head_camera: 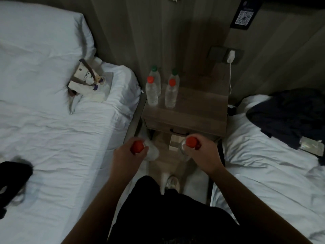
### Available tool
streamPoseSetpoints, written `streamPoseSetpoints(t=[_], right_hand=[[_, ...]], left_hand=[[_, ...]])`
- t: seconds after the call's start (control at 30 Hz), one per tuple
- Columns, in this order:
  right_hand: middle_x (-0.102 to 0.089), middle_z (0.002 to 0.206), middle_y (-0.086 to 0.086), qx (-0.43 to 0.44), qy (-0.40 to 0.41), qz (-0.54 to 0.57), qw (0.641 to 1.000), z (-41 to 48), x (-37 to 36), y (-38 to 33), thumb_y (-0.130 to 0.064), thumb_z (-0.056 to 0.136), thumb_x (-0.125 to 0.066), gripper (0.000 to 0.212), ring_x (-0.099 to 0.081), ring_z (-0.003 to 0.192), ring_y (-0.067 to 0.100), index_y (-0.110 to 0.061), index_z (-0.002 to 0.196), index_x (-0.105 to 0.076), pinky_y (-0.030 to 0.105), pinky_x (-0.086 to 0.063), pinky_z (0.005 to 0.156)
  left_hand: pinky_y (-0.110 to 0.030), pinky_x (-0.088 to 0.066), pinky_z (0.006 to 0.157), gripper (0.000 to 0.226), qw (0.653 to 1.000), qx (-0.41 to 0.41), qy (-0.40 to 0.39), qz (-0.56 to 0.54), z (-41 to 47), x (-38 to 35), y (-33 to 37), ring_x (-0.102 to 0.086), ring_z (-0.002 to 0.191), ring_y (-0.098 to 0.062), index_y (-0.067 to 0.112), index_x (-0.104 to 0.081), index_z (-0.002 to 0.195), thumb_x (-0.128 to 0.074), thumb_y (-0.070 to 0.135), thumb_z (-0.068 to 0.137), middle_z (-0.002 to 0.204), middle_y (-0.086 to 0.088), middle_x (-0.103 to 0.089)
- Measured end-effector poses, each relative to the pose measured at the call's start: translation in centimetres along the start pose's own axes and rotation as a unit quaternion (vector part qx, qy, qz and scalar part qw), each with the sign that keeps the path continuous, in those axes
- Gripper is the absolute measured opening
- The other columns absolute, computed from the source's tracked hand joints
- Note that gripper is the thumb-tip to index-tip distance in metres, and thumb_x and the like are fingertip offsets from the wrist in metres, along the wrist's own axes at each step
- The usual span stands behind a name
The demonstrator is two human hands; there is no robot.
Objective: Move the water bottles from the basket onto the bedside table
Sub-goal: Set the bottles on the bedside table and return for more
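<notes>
Dark trousers (168, 217) fill six o'clock. Just beyond, the left hand (127, 154) is wrapped around a red-capped bottle (137, 147), and the right hand (204, 154) is wrapped around another red-capped bottle (186, 147), both held above the floor. At twelve o'clock, the bedside table (197, 106) carries four upright bottles (162, 87) between two white beds (52, 129).

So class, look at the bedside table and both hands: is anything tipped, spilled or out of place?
Nothing stands out. Four clear plastic water bottles stand upright on the wooden bedside table; the left hand and right hand each grip a red-capped bottle.
</notes>
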State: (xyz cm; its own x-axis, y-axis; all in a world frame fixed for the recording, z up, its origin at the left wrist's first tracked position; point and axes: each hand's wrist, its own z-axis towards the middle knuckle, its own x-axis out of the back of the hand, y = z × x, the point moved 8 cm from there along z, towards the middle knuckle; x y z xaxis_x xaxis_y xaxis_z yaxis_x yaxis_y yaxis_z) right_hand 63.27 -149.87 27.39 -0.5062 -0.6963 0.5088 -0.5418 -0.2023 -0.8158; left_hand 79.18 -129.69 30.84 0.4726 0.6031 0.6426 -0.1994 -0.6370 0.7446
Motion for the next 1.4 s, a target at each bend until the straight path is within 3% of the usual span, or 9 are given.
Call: streamPoseSetpoints(t=[0.23, 0.4, 0.6, 0.77, 0.83, 0.9, 1.03, 1.4], right_hand=[[-0.065, 0.084, -0.011, -0.024, -0.024, -0.002, 0.999, 5.2, -1.2, -1.0, -0.023, 0.078, -0.075, 0.021, -0.058, 0.077, -0.004, -0.02, 0.098, -0.067, 0.007, -0.041, 0.069], [-0.068, 0.097, -0.006, -0.08, -0.028, -0.059, 0.995, 9.7, -2.6, -1.3, -0.039, 0.076, -0.074, 0.033, -0.062, 0.091, 0.011, -0.026, 0.105, -0.066, 0.031, -0.049, 0.086], [-0.07, 0.087, 0.0, -0.129, -0.005, -0.071, 0.989, 15.0, -4.0, -2.4, -0.053, 0.071, -0.069, 0.04, -0.067, 0.08, 0.019, -0.027, 0.101, -0.066, 0.043, -0.057, 0.079], [-0.07, 0.09, 0.003, -0.164, 0.03, -0.079, 0.983, 18.8, -4.8, -3.1, -0.039, 0.075, -0.074, 0.035, -0.066, 0.081, 0.019, -0.02, 0.103, -0.065, 0.038, -0.056, 0.078], [-0.069, 0.087, 0.002, -0.172, 0.029, -0.067, 0.982, 20.1, -5.4, -3.2, -0.034, 0.076, -0.074, 0.031, -0.065, 0.074, 0.016, -0.02, 0.101, -0.064, 0.04, -0.057, 0.077], [-0.07, 0.094, 0.002, -0.174, 0.02, -0.071, 0.982, 21.3, -6.0, -3.4, -0.034, 0.076, -0.075, 0.031, -0.065, 0.081, 0.017, -0.022, 0.103, -0.064, 0.04, -0.056, 0.08], [-0.066, 0.093, -0.003, -0.19, 0.022, -0.053, 0.98, 23.0, -6.9, -3.4, -0.037, 0.077, -0.074, 0.034, -0.066, 0.087, 0.019, -0.024, 0.105, -0.061, 0.043, -0.057, 0.08], [-0.064, 0.091, 0.001, -0.205, 0.013, -0.088, 0.975, 25.9, -7.8, -3.3, -0.029, 0.079, -0.073, 0.038, -0.065, 0.089, 0.023, -0.015, 0.112, -0.058, 0.037, -0.054, 0.078]], left_hand=[[-0.024, -0.046, 0.076, 0.022, 0.999, 0.002, -0.025, 0.026, 6.3, -1.1, 0.7, -0.061, 0.079, -0.011, 0.021, -0.068, 0.098, -0.075, 0.021, 0.077, 0.083, 0.006, -0.066], [-0.021, -0.042, 0.075, 0.027, 0.997, -0.002, -0.063, 0.04, 13.4, -1.5, 0.7, -0.059, 0.082, -0.009, 0.021, -0.067, 0.103, -0.075, 0.023, 0.077, 0.09, 0.004, -0.066], [-0.02, -0.042, 0.075, 0.029, 0.988, -0.044, -0.133, 0.069, 21.3, -3.5, 1.9, -0.059, 0.083, -0.01, 0.017, -0.069, 0.104, -0.076, 0.022, 0.076, 0.093, 0.001, -0.069], [-0.017, -0.04, 0.075, 0.033, 0.976, -0.069, -0.188, 0.082, 26.0, -5.2, 1.7, -0.062, 0.09, -0.009, 0.023, -0.068, 0.109, -0.075, 0.025, 0.076, 0.101, 0.002, -0.071], [-0.019, -0.043, 0.076, 0.036, 0.971, -0.081, -0.204, 0.094, 27.7, -6.0, 1.7, -0.065, 0.094, -0.015, 0.024, -0.068, 0.11, -0.076, 0.027, 0.075, 0.102, 0.0, -0.072], [-0.023, -0.046, 0.078, 0.038, 0.963, -0.089, -0.227, 0.112, 29.1, -6.8, 1.6, -0.066, 0.096, -0.019, 0.024, -0.067, 0.11, -0.076, 0.03, 0.074, 0.102, -0.003, -0.072], [-0.029, -0.051, 0.08, 0.037, 0.956, -0.098, -0.255, 0.109, 31.0, -7.6, 1.2, -0.066, 0.092, -0.02, 0.023, -0.066, 0.111, -0.075, 0.03, 0.076, 0.099, -0.004, -0.072], [-0.022, -0.045, 0.071, 0.03, 0.945, -0.096, -0.298, 0.093, 33.4, -9.5, -0.1, -0.067, 0.087, -0.017, 0.022, -0.067, 0.108, -0.072, 0.03, 0.08, 0.092, -0.003, -0.072]])
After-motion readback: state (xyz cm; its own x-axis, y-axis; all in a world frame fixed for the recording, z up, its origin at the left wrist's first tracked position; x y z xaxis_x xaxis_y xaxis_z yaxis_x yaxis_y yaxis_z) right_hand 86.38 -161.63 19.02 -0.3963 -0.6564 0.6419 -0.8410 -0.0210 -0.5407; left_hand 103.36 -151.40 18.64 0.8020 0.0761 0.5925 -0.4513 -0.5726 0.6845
